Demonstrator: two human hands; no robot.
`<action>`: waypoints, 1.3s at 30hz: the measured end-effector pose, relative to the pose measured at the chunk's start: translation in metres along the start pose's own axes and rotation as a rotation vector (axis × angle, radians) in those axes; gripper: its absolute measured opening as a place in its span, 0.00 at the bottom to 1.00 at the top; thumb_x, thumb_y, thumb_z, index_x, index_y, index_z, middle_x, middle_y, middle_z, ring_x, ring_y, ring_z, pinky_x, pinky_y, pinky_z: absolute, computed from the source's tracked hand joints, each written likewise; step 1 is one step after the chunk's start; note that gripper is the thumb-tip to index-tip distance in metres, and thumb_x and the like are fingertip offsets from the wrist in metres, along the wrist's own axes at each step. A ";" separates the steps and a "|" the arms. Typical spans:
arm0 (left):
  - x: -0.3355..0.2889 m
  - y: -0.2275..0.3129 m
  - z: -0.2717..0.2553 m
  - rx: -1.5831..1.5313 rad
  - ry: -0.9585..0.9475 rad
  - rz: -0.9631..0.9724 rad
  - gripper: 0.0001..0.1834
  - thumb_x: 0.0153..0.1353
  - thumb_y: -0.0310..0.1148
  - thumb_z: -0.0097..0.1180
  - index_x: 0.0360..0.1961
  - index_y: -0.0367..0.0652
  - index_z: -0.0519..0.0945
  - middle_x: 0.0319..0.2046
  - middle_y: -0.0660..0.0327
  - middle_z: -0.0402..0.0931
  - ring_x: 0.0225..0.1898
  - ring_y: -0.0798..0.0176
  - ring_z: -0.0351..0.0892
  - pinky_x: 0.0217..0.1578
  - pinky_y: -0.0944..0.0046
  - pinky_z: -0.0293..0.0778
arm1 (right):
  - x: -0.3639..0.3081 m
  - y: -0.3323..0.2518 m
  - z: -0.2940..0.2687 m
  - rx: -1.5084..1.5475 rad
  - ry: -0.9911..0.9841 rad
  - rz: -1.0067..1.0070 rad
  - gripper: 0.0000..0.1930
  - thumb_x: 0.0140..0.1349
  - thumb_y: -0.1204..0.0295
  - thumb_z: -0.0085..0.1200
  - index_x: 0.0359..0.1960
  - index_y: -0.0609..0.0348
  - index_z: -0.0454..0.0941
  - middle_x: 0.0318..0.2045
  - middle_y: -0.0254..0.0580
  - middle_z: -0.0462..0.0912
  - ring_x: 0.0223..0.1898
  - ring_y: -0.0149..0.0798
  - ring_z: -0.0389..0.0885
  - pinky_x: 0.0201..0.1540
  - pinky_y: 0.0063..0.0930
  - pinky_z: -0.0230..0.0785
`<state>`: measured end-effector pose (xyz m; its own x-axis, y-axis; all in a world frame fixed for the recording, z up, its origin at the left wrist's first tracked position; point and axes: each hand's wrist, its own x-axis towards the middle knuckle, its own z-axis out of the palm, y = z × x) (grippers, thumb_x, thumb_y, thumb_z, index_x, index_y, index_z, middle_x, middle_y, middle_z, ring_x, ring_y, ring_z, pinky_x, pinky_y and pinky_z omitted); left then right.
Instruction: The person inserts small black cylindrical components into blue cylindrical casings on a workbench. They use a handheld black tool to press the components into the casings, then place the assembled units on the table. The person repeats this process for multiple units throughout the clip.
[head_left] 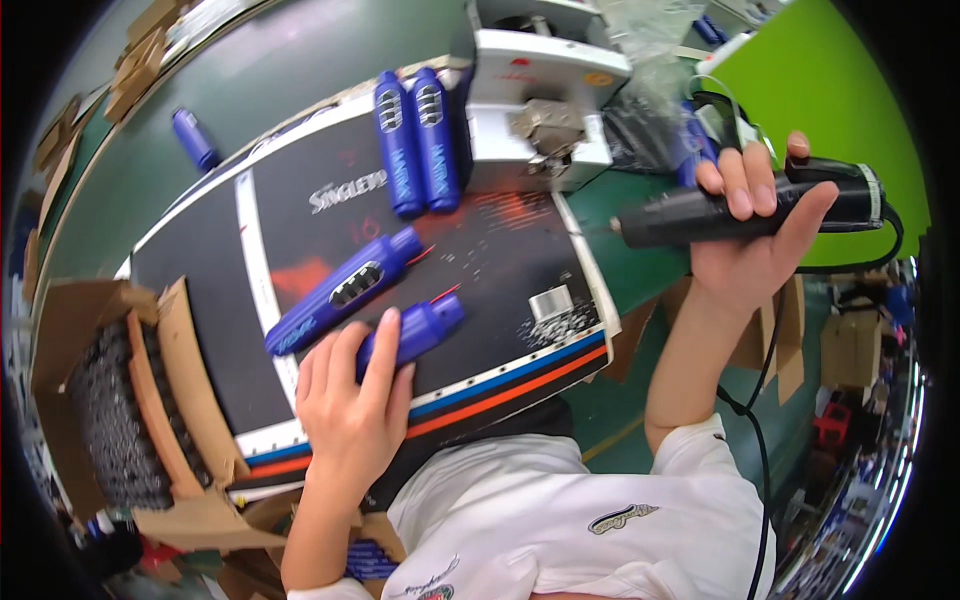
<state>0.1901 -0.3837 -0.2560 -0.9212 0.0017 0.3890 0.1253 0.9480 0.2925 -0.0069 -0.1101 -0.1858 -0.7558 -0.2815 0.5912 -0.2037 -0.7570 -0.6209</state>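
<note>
My left hand lies over a blue cylindrical housing with a short red wire at its end, fingers closed around it. My right hand is raised at the right and grips a black corded electric screwdriver, its tip pointing left. Just beyond my left hand rests a similar blue housing with dark slots and a red wire. Two more, a blue housing and its neighbour, lie side by side farther back. All four rest on a black printed board.
A white device with a metal fixture stands at the back. At the left, an open cardboard box holds many black parts. Another blue housing lies on the green table. The screwdriver's cable hangs at the right.
</note>
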 end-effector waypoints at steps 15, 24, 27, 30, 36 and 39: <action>-0.001 -0.006 0.009 0.054 0.042 0.055 0.25 0.53 0.34 0.64 0.54 0.40 0.81 0.41 0.50 0.77 0.38 0.48 0.78 0.39 0.53 0.71 | 0.076 0.030 0.037 -0.437 -0.337 -0.038 0.12 0.75 0.64 0.33 0.47 0.51 0.70 0.18 0.27 0.64 0.16 0.26 0.61 0.25 0.26 0.61; -0.001 -0.007 0.010 0.056 0.049 0.058 0.25 0.53 0.33 0.64 0.54 0.40 0.81 0.40 0.50 0.77 0.38 0.48 0.78 0.39 0.53 0.71 | 0.098 0.042 0.070 -0.347 0.032 0.211 0.06 0.62 0.77 0.54 0.30 0.57 0.70 0.09 0.30 0.63 0.08 0.27 0.60 0.14 0.23 0.58; -0.002 -0.007 0.010 0.054 0.053 0.049 0.25 0.53 0.33 0.64 0.54 0.41 0.81 0.41 0.50 0.77 0.39 0.48 0.77 0.41 0.54 0.71 | 0.105 0.047 0.068 -0.396 0.110 0.231 0.05 0.63 0.76 0.53 0.29 0.57 0.70 0.09 0.30 0.62 0.08 0.27 0.60 0.14 0.24 0.58; -0.003 -0.004 0.008 0.022 0.020 0.007 0.27 0.50 0.28 0.66 0.55 0.40 0.80 0.44 0.51 0.77 0.43 0.47 0.78 0.47 0.50 0.72 | 0.101 0.040 0.058 -0.396 0.019 0.280 0.05 0.65 0.73 0.50 0.31 0.56 0.69 0.10 0.29 0.63 0.08 0.27 0.60 0.14 0.24 0.59; -0.004 -0.006 0.009 0.022 0.021 0.018 0.28 0.50 0.29 0.66 0.56 0.41 0.79 0.43 0.51 0.77 0.42 0.47 0.78 0.46 0.51 0.72 | 0.090 0.027 0.047 -0.376 -0.043 0.082 0.07 0.72 0.65 0.42 0.37 0.52 0.68 0.11 0.27 0.63 0.09 0.25 0.60 0.14 0.23 0.60; -0.003 -0.004 0.009 0.022 0.030 0.016 0.28 0.51 0.30 0.66 0.56 0.40 0.79 0.43 0.51 0.77 0.42 0.47 0.78 0.46 0.51 0.72 | 0.091 0.023 0.045 -0.408 -0.036 0.006 0.07 0.72 0.64 0.42 0.38 0.51 0.68 0.11 0.26 0.63 0.09 0.26 0.61 0.15 0.23 0.61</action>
<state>0.1888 -0.3851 -0.2657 -0.9078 0.0078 0.4194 0.1315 0.9547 0.2668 -0.0526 -0.1801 -0.1230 -0.7371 -0.3112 0.5999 -0.4346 -0.4614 -0.7734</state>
